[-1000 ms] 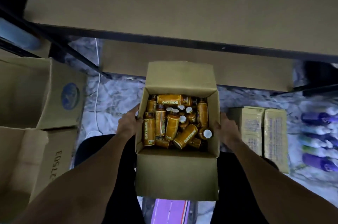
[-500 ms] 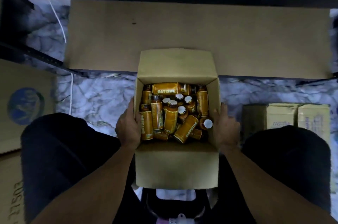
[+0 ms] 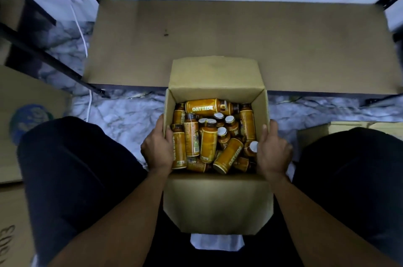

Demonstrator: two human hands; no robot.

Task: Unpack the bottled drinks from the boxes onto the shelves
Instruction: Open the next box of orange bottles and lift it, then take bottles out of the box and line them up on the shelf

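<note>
So the orange bottles (image 3: pixel 209 135) are lying jumbled inside the open cardboard box (image 3: pixel 218 203), some upright, some tipped over. Both hands are gripping it: the left hand (image 3: pixel 158 148) is curling over the left wall and the right hand (image 3: pixel 273 151) over the right wall, thumbs hooking inside. The box is sitting between the person's knees, its far flap overlapping the bare shelf (image 3: pixel 239 44), with marble floor (image 3: pixel 122 118) showing beside it.

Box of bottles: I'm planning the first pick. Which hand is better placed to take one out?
Probably left. Both hands grip the box walls, but the left hand has its thumb beside a bottle lying exposed along that wall. The capped bottle by the right hand is half buried.
</note>
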